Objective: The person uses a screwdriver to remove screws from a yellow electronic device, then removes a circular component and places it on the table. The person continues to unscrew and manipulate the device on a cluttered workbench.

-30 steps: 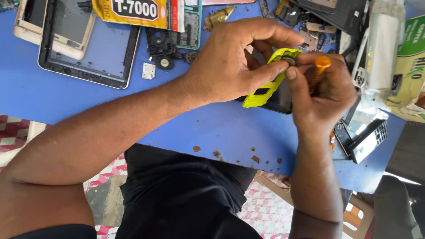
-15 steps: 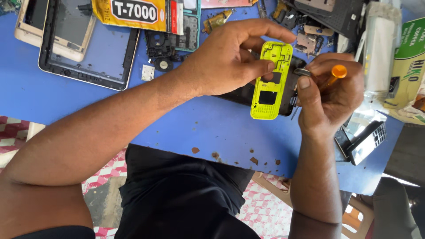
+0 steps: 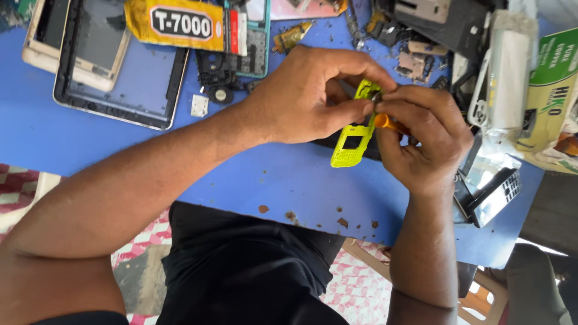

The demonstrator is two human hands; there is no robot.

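While the left hand (image 3: pixel 313 99) pinches a lime-green plastic phone housing (image 3: pixel 352 129) by its upper end, above the blue tabletop (image 3: pixel 289 180), the right hand (image 3: pixel 421 141) has fingers pressed tight round an orange-handled screwdriver (image 3: pixel 385 122), tip at housing's top. Dark tablet frame (image 3: pixel 117 81) lies far left; silver keypad phone pc (image 3: pixel 490 189) sits right.

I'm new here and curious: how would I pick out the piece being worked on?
Start at the blue table. Above its middle, the left hand and right hand meet around a phone frame. It is bright yellow-green plastic with a rectangular cut-out, unlike the dark and metal parts nearby.
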